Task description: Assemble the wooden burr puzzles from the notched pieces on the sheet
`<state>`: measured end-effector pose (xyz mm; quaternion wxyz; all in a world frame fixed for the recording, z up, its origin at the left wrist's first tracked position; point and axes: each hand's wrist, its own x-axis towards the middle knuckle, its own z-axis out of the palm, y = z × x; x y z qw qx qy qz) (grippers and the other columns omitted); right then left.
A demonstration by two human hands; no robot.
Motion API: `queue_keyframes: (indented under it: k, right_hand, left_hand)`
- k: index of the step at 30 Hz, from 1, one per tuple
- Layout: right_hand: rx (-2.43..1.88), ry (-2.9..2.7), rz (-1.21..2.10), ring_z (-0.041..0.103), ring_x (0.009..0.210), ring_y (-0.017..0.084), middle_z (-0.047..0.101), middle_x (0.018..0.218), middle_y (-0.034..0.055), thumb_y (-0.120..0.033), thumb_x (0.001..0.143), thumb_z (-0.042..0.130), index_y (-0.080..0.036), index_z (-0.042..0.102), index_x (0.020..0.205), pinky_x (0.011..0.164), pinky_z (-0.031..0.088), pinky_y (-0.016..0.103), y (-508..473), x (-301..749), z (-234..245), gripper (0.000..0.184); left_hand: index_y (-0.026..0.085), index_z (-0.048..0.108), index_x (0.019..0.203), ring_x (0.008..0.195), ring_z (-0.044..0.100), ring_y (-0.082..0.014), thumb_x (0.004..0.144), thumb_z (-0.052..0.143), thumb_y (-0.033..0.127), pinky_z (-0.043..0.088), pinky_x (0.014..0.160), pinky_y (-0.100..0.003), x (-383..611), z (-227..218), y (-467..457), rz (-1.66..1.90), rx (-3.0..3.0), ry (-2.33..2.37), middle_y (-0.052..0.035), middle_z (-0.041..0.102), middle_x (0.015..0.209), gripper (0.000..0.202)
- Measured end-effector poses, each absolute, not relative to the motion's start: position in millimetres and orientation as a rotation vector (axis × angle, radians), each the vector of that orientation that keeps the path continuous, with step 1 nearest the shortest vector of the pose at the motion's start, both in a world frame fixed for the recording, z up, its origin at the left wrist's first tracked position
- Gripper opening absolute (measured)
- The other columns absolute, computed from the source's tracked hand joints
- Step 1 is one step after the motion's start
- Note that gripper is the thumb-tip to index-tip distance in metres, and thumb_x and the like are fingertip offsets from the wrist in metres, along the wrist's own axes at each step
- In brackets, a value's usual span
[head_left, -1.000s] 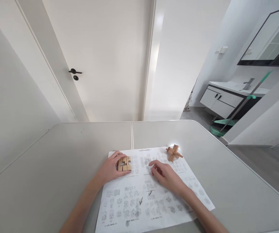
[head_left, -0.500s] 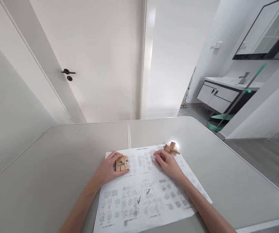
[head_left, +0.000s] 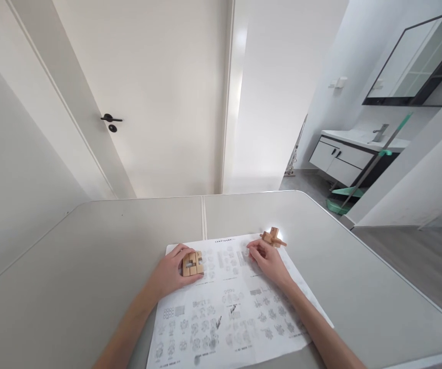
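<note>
My left hand [head_left: 170, 269] is closed round the left side of a flat, squarish wooden block puzzle [head_left: 192, 264], fingers along its far edge and thumb along its near edge. Gaps show between the puzzle's pieces. It rests on a printed paper sheet [head_left: 224, 307] covered with small grey diagrams. My right hand [head_left: 267, 261] lies on the sheet's right half, fingers curled in with nothing visible in them. Just beyond it, at the sheet's far right corner, sits a small pile of loose wooden puzzle pieces [head_left: 272, 237], crossed over one another.
The grey table [head_left: 70, 271] has a seam running away from me in the middle. Past its far edge stands a white door [head_left: 159, 102] with a black handle [head_left: 111, 119]. At the right are a washbasin cabinet [head_left: 339, 156] and a green-handled broom and dustpan [head_left: 338, 206].
The view has tilted slightly, so the room sits a little lower. Against the sheet, both hands, the block puzzle and the loose pieces stay almost where they were.
</note>
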<state>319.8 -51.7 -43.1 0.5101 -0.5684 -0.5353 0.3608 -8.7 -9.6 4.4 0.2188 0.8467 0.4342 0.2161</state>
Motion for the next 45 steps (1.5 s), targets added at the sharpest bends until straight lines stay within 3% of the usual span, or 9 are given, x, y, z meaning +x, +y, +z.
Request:
queue_keyframes:
  k: [14,20,24,27,29,34,39,42,45]
  right_hand:
    - [-1.338,-1.469,0.936,0.058,0.063,0.019,0.066,0.072,0.0016,-0.053,0.096,0.056,-0.022,0.068,0.095,0.060,0.043,0.030,-68,302,-26,0.033]
    - [-1.236,-1.781,0.864,0.062,0.083,0.021,0.068,0.095,0.0048,-0.037,0.094,0.062,-0.024,0.065,0.104,0.071,0.051,0.032,-79,293,-13,0.017]
    - [-1.171,-1.964,0.817,0.057,0.117,0.029,0.060,0.127,0.0093,-0.035,0.084,0.076,-0.028,0.057,0.128,0.097,0.051,0.045,-85,288,-13,0.049]
    - [-1.155,-2.036,0.817,0.049,0.130,0.033,0.050,0.140,0.0105,-0.040,0.077,0.084,-0.032,0.050,0.141,0.107,0.047,0.049,-87,286,-17,0.073]
    - [-1.153,-2.060,0.806,0.048,0.131,0.033,0.049,0.140,0.0103,-0.043,0.075,0.087,-0.032,0.050,0.142,0.108,0.047,0.049,-87,285,-21,0.078]
    - [-1.152,-2.093,0.789,0.047,0.131,0.034,0.051,0.138,0.0096,-0.044,0.073,0.088,-0.033,0.052,0.144,0.110,0.045,0.051,-84,282,-28,0.079]
    - [-1.120,-1.963,0.877,0.052,0.126,0.031,0.057,0.134,0.0083,-0.032,0.075,0.086,-0.030,0.059,0.130,0.106,0.048,0.048,-83,282,-22,0.061]
    - [-1.096,-1.782,1.022,0.059,0.117,0.027,0.062,0.129,0.0063,-0.024,0.079,0.079,-0.030,0.059,0.127,0.103,0.049,0.045,-83,286,-14,0.052]
    - [-1.054,-1.573,1.183,0.065,0.102,0.022,0.063,0.128,0.0062,-0.025,0.085,0.075,-0.030,0.058,0.128,0.097,0.052,0.042,-81,289,-11,0.047]
  left_hand:
    - [0.030,0.059,0.122,0.096,0.067,-0.0233,0.078,0.080,0.051,0.058,0.077,-0.035,20,7,-34,0.609,2.370,1.074,-0.0047,0.062,0.122,0.053]
    - [0.026,0.059,0.120,0.086,0.067,-0.0216,0.073,0.084,0.048,0.056,0.074,-0.036,38,2,-49,0.567,2.456,1.032,-0.0041,0.063,0.117,0.058]
    - [0.026,0.059,0.121,0.084,0.067,-0.0211,0.074,0.083,0.048,0.056,0.073,-0.035,40,-2,-51,0.581,2.480,1.010,-0.0039,0.064,0.115,0.057]
    - [0.026,0.059,0.124,0.086,0.067,-0.0212,0.077,0.082,0.046,0.055,0.075,-0.035,39,-3,-52,0.578,2.497,0.998,-0.0041,0.064,0.116,0.055]
    - [0.027,0.056,0.129,0.091,0.067,-0.0226,0.077,0.082,0.047,0.056,0.077,-0.036,37,-2,-50,0.543,2.503,0.985,-0.0046,0.063,0.120,0.061]
    - [0.029,0.049,0.141,0.093,0.067,-0.0257,0.063,0.085,0.068,0.055,0.075,-0.037,22,2,-43,0.415,2.483,1.031,-0.0091,0.054,0.137,0.094]
    - [0.027,0.063,0.122,0.082,0.063,-0.0189,0.071,0.086,0.055,0.051,0.072,-0.032,14,10,-39,0.374,2.432,1.077,-0.0045,0.057,0.125,0.062]
    - [0.029,0.064,0.121,0.081,0.059,-0.0176,0.070,0.087,0.053,0.049,0.072,-0.030,17,20,-41,0.409,2.331,1.090,-0.0019,0.059,0.114,0.061]
    - [0.030,0.062,0.125,0.079,0.055,-0.0173,0.072,0.086,0.051,0.048,0.073,-0.030,23,30,-44,0.467,2.198,1.082,0.0015,0.059,0.094,0.062]
